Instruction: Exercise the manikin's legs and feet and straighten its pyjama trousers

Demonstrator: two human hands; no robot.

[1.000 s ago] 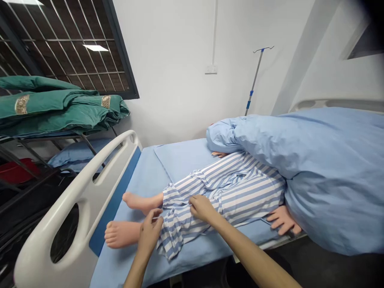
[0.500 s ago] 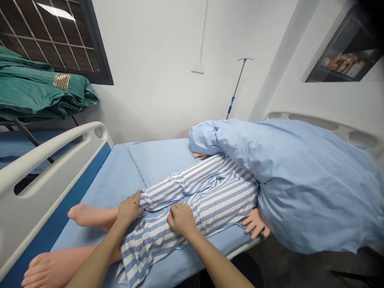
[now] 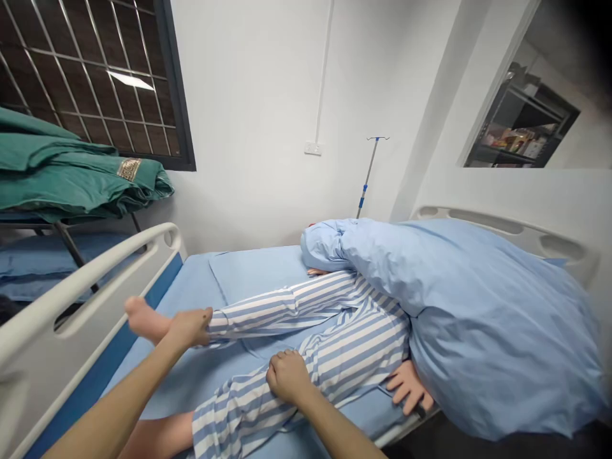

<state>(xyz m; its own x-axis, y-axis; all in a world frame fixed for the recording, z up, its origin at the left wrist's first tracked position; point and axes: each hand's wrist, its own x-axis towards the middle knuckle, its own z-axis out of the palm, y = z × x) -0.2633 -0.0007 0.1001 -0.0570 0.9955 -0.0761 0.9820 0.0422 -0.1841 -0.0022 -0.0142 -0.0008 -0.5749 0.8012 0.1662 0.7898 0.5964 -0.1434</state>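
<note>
A manikin in blue-and-white striped trousers [image 3: 361, 338] lies on the bed, its upper body hidden beneath a bulky blue quilt [image 3: 497, 319]. My left hand [image 3: 189, 326] is wrapped round the far lower leg just above the ankle, by the trouser hem. The far bare foot [image 3: 143, 319] appears raised off the sheet. Over the near leg at about the knee sits my right hand [image 3: 289, 376], its fingers curled against the striped cloth. The near bare shin [image 3: 160, 433] runs out of view at the bottom. A manikin hand [image 3: 408, 386] shows palm-down at the near mattress edge.
At the left stands the bed's white end board [image 3: 115, 255]; another board [image 3: 502, 223] is behind the quilt. An IV pole [image 3: 367, 182] rises beside the wall. Green folded cloth [image 3: 71, 178] lies on a neighbouring bed beneath a barred window [image 3: 95, 70].
My left hand has moved left along the far leg to the ankle, and that leg has straightened and lifted slightly. My right hand stays on the near leg. The camera view has tilted up.
</note>
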